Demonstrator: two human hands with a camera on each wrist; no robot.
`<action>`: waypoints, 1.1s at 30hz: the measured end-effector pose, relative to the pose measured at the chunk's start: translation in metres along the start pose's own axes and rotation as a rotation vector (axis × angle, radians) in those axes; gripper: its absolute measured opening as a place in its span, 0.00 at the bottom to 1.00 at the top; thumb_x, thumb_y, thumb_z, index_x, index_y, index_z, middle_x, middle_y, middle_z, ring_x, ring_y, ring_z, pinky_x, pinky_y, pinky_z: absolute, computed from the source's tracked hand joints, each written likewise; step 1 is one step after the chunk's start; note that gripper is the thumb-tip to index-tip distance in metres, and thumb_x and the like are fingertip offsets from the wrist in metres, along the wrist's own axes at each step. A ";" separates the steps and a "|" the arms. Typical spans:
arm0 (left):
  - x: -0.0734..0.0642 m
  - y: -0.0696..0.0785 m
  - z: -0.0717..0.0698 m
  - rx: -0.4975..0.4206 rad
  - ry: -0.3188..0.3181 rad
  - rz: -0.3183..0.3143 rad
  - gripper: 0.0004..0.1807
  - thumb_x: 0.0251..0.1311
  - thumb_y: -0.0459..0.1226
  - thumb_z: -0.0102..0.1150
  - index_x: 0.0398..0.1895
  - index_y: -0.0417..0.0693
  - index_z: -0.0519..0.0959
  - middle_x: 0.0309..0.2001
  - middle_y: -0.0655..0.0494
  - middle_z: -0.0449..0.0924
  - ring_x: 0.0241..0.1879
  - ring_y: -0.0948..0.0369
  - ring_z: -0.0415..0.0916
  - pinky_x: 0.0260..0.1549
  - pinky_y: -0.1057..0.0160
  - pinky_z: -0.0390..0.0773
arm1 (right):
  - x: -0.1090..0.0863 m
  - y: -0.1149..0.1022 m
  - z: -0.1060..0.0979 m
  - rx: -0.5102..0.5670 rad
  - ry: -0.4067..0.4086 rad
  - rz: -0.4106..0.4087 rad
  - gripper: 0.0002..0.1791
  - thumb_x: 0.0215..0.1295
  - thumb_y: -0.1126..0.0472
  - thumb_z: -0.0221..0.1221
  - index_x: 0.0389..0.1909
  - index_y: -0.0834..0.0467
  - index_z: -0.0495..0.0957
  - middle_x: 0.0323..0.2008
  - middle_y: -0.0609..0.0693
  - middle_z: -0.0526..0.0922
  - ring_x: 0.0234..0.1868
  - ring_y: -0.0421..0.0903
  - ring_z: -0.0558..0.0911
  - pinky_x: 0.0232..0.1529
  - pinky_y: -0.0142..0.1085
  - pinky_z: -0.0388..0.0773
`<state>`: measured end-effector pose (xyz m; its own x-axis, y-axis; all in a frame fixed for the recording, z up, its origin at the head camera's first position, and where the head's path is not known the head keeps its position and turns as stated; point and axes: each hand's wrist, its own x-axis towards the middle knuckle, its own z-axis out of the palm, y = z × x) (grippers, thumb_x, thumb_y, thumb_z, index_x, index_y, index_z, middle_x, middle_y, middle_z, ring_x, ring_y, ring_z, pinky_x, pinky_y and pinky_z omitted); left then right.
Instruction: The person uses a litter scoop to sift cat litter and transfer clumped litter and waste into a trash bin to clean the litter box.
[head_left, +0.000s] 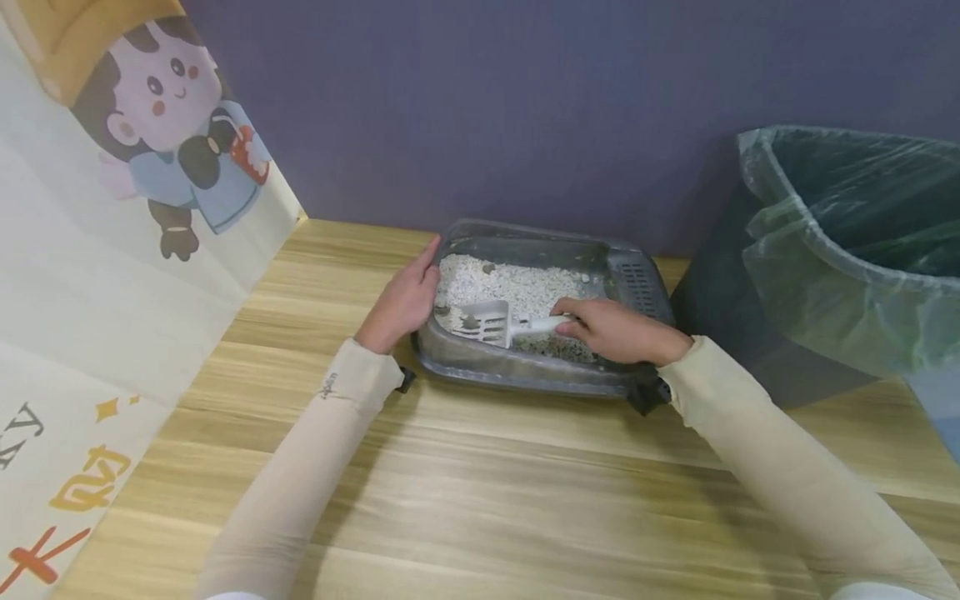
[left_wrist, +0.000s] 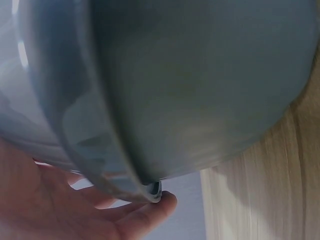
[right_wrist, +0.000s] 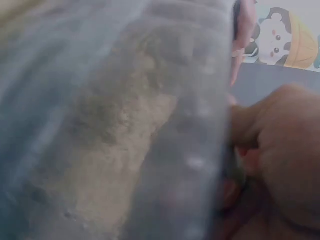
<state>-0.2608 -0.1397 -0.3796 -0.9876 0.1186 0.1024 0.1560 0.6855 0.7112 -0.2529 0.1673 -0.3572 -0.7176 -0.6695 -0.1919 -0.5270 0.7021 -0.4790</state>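
Observation:
A grey litter box (head_left: 510, 379) stands on the wooden surface, with pale litter (head_left: 517, 282) and a few darker clumps inside. My left hand (head_left: 401, 304) grips its left rim; the left wrist view shows the fingers (left_wrist: 145, 215) at the lip of the box wall (left_wrist: 200, 90). With my right hand (head_left: 618, 327) I hold a white slotted litter scoop (head_left: 543, 325) by its handle. The scoop's head lies low in the litter at the near left, with a dark clump at it. In the blurred right wrist view, the box's side hides the scoop from my right hand (right_wrist: 285, 145).
Right of the box stands a dark grey trash bin (head_left: 750, 317) lined with a translucent bag (head_left: 832, 308). A dark blue-grey wall (head_left: 487, 108) rises behind the box. On the left is a white panel (head_left: 60, 275) with a cartoon figure. The wooden surface (head_left: 465, 500) extends toward me.

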 end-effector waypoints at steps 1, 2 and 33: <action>0.000 0.000 0.000 -0.001 0.002 0.002 0.27 0.73 0.48 0.25 0.73 0.73 0.39 0.73 0.64 0.42 0.19 0.53 0.64 0.40 0.53 0.74 | -0.001 -0.001 -0.001 -0.017 0.017 0.002 0.13 0.74 0.52 0.46 0.52 0.52 0.72 0.24 0.53 0.74 0.14 0.41 0.63 0.19 0.37 0.66; 0.000 0.000 0.000 0.003 0.004 0.007 0.27 0.73 0.48 0.25 0.73 0.72 0.39 0.73 0.65 0.42 0.24 0.52 0.68 0.46 0.53 0.72 | -0.003 -0.003 -0.003 -0.029 0.035 0.009 0.13 0.74 0.53 0.46 0.52 0.52 0.72 0.24 0.52 0.74 0.14 0.41 0.63 0.17 0.36 0.65; 0.000 0.000 -0.002 0.010 0.000 0.000 0.27 0.73 0.49 0.25 0.73 0.72 0.40 0.74 0.62 0.43 0.45 0.53 0.70 0.51 0.53 0.69 | -0.022 0.005 -0.073 -0.219 0.001 0.214 0.20 0.75 0.57 0.44 0.60 0.64 0.71 0.39 0.61 0.79 0.32 0.54 0.77 0.34 0.47 0.74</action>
<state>-0.2607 -0.1408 -0.3781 -0.9876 0.1193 0.1024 0.1567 0.6923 0.7044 -0.2725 0.2034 -0.2931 -0.8234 -0.5005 -0.2672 -0.4494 0.8628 -0.2314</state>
